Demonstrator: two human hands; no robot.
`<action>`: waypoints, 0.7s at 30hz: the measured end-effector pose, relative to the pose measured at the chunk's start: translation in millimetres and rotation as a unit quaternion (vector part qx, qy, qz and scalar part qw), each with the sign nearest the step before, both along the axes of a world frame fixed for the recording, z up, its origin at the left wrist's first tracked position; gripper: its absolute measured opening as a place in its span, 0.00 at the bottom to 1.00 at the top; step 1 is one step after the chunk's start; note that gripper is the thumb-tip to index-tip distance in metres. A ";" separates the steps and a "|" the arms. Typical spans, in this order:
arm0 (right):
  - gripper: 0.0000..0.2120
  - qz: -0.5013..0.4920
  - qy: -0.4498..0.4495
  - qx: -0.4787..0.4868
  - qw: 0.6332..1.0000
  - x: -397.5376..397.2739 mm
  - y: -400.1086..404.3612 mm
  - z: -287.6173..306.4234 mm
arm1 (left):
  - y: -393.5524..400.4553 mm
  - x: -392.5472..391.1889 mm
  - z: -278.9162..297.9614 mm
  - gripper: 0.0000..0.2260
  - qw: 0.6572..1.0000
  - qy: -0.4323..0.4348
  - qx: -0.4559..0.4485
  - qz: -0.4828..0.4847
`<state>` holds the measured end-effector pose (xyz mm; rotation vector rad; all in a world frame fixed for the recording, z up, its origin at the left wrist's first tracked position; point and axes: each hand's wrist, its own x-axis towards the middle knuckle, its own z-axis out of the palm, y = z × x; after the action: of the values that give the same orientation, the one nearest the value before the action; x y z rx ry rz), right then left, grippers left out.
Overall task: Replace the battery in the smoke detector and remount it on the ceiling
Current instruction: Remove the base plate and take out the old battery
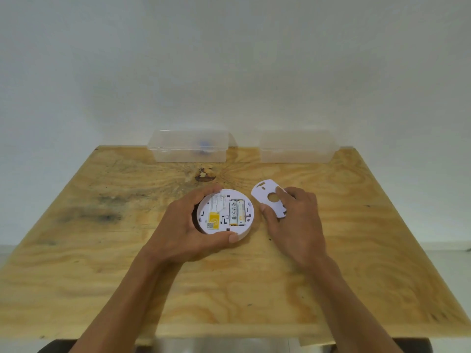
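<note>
Resting back-up near the middle of the plywood desk, the round white smoke detector is gripped at its rim by the left hand, fingers curled round it. Two batteries sit side by side in its open compartment, beside a yellow label. The right hand pinches the white mounting plate, held tilted just right of the detector. Two clear plastic boxes stand apart along the far desk edge.
</note>
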<state>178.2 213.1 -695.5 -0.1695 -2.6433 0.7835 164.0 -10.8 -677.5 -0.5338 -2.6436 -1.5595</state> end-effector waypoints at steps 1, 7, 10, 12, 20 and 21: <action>0.22 -0.002 0.003 0.001 1.000 -0.1 -0.1 -0.1 | 0.2 -0.2 0.2 0.41 1.000 0.001 -0.002 0.001; 0.21 -0.015 0.012 -0.016 1.000 -0.3 -0.7 -2.0 | -0.1 -0.4 0.0 0.41 1.000 0.003 -0.003 0.000; 0.20 -0.017 0.013 -0.014 1.000 -0.4 -1.1 -2.1 | 0.3 -0.2 0.0 0.40 1.000 0.002 0.001 -0.003; 0.21 -0.015 0.013 -0.013 1.000 0.4 -3.5 -1.1 | -2.2 1.4 0.6 0.41 1.000 0.001 0.006 0.000; 0.20 -0.001 0.047 -0.036 0.998 3.2 0.8 3.5 | 1.3 0.6 -0.5 0.41 1.000 0.001 0.004 -0.004; 0.18 0.011 0.072 -0.049 0.996 5.2 -0.4 7.2 | 1.0 1.2 -0.1 0.41 1.000 0.001 0.005 -0.004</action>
<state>183.4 212.7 -688.3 -0.1050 -2.4779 0.8981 165.1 -9.8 -677.6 -0.5449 -2.6341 -1.5711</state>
